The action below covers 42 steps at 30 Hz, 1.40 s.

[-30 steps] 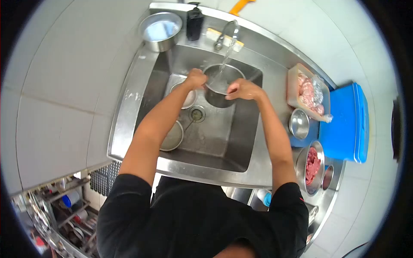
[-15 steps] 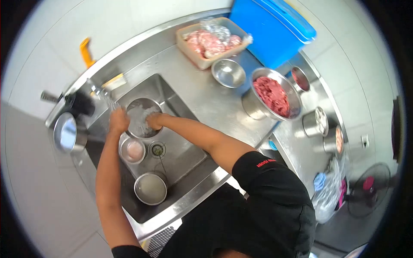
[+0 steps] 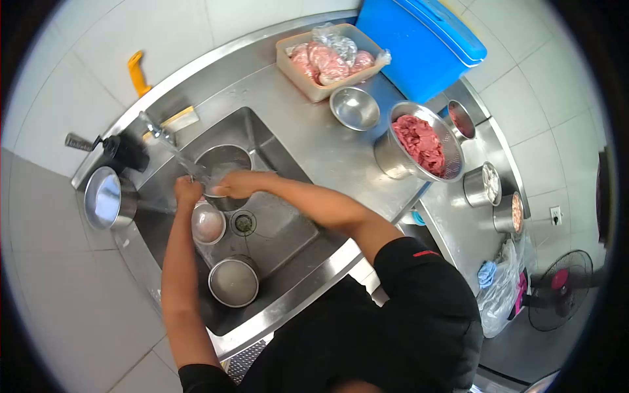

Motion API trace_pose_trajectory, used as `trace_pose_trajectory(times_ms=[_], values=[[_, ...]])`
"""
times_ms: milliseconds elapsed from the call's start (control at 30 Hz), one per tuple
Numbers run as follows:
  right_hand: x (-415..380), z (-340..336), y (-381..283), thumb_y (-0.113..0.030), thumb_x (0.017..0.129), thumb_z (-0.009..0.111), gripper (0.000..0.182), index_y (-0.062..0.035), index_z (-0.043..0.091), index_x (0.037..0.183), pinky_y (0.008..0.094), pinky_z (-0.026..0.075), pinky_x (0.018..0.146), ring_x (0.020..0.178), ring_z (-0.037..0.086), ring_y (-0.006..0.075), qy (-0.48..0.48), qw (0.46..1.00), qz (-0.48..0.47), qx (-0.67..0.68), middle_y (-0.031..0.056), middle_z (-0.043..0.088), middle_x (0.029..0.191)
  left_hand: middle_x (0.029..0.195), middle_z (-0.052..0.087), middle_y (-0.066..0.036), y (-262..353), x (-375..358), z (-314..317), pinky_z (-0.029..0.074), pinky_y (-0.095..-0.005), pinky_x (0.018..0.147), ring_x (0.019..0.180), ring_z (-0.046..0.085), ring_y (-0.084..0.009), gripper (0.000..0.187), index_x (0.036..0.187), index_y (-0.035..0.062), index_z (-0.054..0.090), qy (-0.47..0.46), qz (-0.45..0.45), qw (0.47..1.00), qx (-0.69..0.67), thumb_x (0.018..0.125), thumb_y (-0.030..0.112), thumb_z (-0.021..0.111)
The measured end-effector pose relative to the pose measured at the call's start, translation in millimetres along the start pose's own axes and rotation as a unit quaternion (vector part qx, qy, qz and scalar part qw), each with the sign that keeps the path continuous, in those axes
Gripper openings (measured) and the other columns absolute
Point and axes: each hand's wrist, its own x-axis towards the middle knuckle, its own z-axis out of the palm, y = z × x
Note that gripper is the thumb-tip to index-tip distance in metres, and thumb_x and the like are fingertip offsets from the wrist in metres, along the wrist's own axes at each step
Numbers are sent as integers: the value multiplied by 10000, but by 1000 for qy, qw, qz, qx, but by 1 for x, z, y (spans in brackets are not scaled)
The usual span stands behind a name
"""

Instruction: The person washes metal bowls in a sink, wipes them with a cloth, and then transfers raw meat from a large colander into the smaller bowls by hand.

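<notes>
Under the running tap (image 3: 157,130), my left hand (image 3: 189,190) is closed, fingers curled, at the left rim of a round metal bowl (image 3: 237,157) in the sink. My right hand (image 3: 239,184) is also closed, over the bowl's near edge. Something pale and wet shows between the hands, but splashing water and blur hide what it is. Just below my left hand, a small metal bowl (image 3: 208,223) holds a pale pink lump. Nearer to me stands a metal pot (image 3: 234,283) of cloudy liquid.
On the counter are a tub (image 3: 314,88) of bagged meat, a metal bowl (image 3: 354,109), a perforated metal bowl of red meat (image 3: 419,144) and a blue cooler (image 3: 419,49). A metal pot (image 3: 105,200) stands at the sink's left edge. A drain (image 3: 244,223) lies in the sink.
My right hand has come up out of the bowl, toward me. My left hand has shifted slightly right and down. The bowl holds less visible water, and splashes now spread left.
</notes>
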Motion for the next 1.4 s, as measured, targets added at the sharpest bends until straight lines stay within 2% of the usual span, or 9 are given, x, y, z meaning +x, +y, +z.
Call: trace_pose_trajectory(times_ms=[133, 167, 267, 367, 500, 733, 1033, 1167, 1400], values=[[-63, -34, 54, -112, 812, 545, 136, -23, 621, 882, 447, 470, 722, 811, 587, 365, 419, 886, -94, -172, 203, 618, 908, 655, 615, -247, -24, -6, 14, 514, -435, 651, 611, 639, -360, 213, 700, -68, 624, 88, 25, 996, -13, 674, 126, 540], [-88, -47, 66, -63, 773, 538, 114, -23, 606, 855, 434, 468, 706, 758, 574, 341, 482, 837, 74, -249, 191, 599, 843, 650, 616, -241, -45, -5, 22, 515, -430, 638, 587, 637, -351, 219, 683, -72, 623, 141, 89, 985, 51, 671, 131, 541], [-185, -87, 154, -263, 828, 576, 519, 65, 452, 1211, 432, 413, 930, 1114, 493, 391, 428, 737, 265, -452, 254, 515, 1205, 601, 638, -160, -25, -23, -1, 509, -416, 648, 663, 659, -289, 216, 669, -19, 650, 86, -52, 987, -122, 663, 175, 555], [-204, -118, 141, -315, 786, 645, 388, 41, 616, 937, 431, 456, 764, 864, 587, 401, 340, 815, 429, -192, 254, 604, 950, 643, 648, -180, -34, -32, -8, 523, -372, 670, 610, 658, -283, 257, 696, -77, 642, 16, -104, 984, -141, 684, 156, 536], [-194, -75, 102, -171, 819, 637, 187, 13, 603, 823, 420, 445, 655, 712, 564, 361, 505, 784, 267, -243, 194, 593, 818, 660, 635, -180, -29, -64, -26, 534, -331, 510, 564, 656, -250, 177, 730, -95, 624, 102, -195, 918, -329, 709, 49, 524], [-135, 23, -6, -187, 782, 685, 218, 7, 604, 840, 397, 461, 658, 747, 586, 345, 280, 950, 29, -137, 182, 585, 843, 654, 629, -175, -64, -101, -64, 534, -314, 466, 533, 648, -227, 178, 737, -114, 611, 153, -234, 900, -335, 713, 44, 533], [26, 164, 80, -204, 780, 655, 246, -16, 622, 935, 431, 461, 806, 912, 581, 370, -6, 995, -5, -101, 203, 603, 957, 603, 611, -178, -85, -149, -93, 529, -314, 424, 495, 628, -226, 137, 670, -110, 601, 264, -215, 860, -380, 690, -4, 516], [64, 132, 150, -55, 714, 650, 261, -14, 631, 971, 350, 506, 718, 820, 629, 235, 94, 991, -41, -81, 117, 648, 896, 615, 613, -216, -97, -142, -66, 542, -346, 492, 504, 631, -266, 167, 668, -97, 618, 270, -227, 866, -354, 683, 54, 547], [58, -31, 8, -70, 825, 544, 102, -24, 623, 872, 261, 500, 612, 699, 612, 120, 92, 944, 77, 309, 52, 624, 707, 887, 636, -252, -50, -90, 0, 505, -420, 793, 883, 629, -378, 294, 793, -36, 667, 251, -237, 934, -91, 670, 228, 630]])
